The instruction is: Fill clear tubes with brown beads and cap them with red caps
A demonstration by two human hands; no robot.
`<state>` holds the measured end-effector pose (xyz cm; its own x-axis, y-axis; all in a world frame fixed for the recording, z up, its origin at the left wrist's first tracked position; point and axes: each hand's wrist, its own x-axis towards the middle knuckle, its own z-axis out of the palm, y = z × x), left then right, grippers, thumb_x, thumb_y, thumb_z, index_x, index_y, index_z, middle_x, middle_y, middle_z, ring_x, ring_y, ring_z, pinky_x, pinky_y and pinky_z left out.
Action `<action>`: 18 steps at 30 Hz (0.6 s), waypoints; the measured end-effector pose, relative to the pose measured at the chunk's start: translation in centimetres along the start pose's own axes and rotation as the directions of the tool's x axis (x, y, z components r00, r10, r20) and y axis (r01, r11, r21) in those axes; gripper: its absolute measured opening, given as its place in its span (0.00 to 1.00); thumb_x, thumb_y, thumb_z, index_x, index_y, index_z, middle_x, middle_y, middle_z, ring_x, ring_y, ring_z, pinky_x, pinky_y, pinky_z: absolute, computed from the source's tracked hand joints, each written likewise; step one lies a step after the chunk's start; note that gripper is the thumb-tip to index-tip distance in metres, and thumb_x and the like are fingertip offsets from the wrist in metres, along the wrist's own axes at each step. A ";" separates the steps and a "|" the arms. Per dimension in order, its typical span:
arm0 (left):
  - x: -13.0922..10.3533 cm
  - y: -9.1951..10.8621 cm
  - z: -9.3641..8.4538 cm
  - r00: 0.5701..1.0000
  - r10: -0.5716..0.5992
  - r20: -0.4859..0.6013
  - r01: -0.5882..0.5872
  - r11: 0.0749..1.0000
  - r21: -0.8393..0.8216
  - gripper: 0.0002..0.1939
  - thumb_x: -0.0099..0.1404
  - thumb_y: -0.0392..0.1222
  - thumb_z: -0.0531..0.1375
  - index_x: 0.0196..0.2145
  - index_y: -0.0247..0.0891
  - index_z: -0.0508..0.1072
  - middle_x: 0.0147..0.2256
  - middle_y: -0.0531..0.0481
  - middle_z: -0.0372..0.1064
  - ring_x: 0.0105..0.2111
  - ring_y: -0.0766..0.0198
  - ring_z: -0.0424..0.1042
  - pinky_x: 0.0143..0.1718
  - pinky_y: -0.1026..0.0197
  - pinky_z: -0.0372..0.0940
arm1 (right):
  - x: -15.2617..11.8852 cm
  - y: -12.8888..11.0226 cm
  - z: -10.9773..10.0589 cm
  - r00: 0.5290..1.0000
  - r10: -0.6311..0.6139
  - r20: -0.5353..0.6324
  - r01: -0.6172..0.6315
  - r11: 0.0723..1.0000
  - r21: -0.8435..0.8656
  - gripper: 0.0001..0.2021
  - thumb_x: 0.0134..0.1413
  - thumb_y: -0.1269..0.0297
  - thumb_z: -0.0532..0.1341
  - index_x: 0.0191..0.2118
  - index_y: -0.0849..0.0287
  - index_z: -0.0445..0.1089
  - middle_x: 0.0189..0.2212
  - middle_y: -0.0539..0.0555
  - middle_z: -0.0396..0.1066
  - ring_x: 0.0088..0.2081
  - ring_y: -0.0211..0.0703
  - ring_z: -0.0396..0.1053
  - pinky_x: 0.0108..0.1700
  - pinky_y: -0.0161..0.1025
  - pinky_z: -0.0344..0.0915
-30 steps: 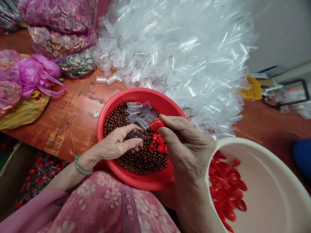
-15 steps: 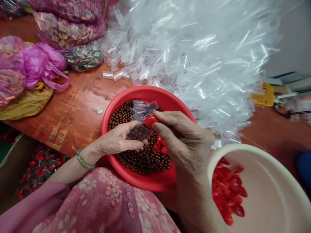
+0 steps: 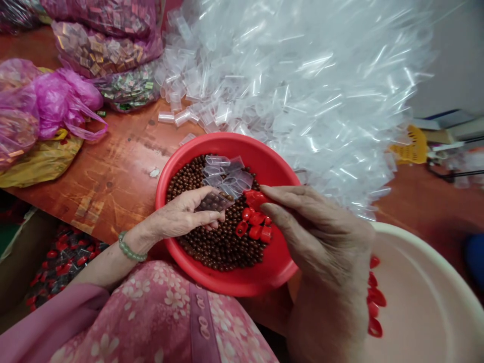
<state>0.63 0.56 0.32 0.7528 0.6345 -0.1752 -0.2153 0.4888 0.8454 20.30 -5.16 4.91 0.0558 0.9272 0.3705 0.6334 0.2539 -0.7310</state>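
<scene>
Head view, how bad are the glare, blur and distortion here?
In the head view, white glare streaks the heap of clear sleeves, making single pieces hard to pick out; the right hand looks soft, perhaps from motion; the brown beads look crisper, with small highlights; the pale bucket seems stretched toward the picture's edge, probably by a wide lens.

Beads (image 3: 223, 252) in basin (image 3: 227, 287), tubes (image 3: 348, 91) behind, bucket (image 3: 427, 272) right; bags (image 3: 64, 106) left
</scene>
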 end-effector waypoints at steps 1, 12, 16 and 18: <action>0.0 0.0 0.0 1.000 -0.009 0.002 0.009 1.000 0.008 0.14 0.59 0.40 0.65 0.40 0.34 0.68 0.32 0.53 0.69 0.30 0.71 0.68 0.34 0.66 0.65 | 0.2 -0.1 0.3 1.000 -0.011 -0.004 0.011 1.000 0.006 0.15 0.54 0.71 0.66 0.45 0.46 0.78 0.38 0.50 0.79 0.38 0.42 0.76 0.40 0.40 0.73; 0.1 -0.1 -0.1 1.000 -0.011 0.014 0.011 0.999 0.033 0.11 0.61 0.38 0.63 0.41 0.34 0.69 0.30 0.53 0.68 0.29 0.71 0.67 0.34 0.64 0.65 | 1.4 -0.7 0.8 0.982 -0.122 0.147 0.134 0.988 -0.078 0.11 0.57 0.70 0.64 0.44 0.50 0.77 0.36 0.52 0.78 0.36 0.40 0.75 0.39 0.37 0.74; 0.2 0.0 -0.1 1.000 -0.011 0.016 0.011 1.000 0.000 0.12 0.61 0.37 0.63 0.43 0.34 0.69 0.31 0.53 0.68 0.30 0.71 0.68 0.34 0.64 0.65 | 0.9 -0.3 -0.4 0.991 -0.083 0.109 0.096 0.988 -0.119 0.12 0.56 0.70 0.65 0.45 0.48 0.77 0.36 0.51 0.78 0.36 0.40 0.75 0.38 0.38 0.73; 0.2 0.1 -0.1 1.000 -0.024 0.015 0.024 1.000 -0.012 0.13 0.61 0.37 0.63 0.43 0.34 0.69 0.32 0.52 0.68 0.31 0.71 0.68 0.35 0.64 0.66 | 0.9 -0.2 0.0 0.997 -0.058 0.056 0.063 0.995 -0.083 0.13 0.55 0.70 0.65 0.45 0.47 0.78 0.36 0.50 0.78 0.37 0.42 0.76 0.39 0.39 0.73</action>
<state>0.67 0.76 0.29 0.7667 0.6139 -0.1880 -0.2048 0.5114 0.8346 20.21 -4.37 5.35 -0.0242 0.9247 0.3800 0.6975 0.2879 -0.6562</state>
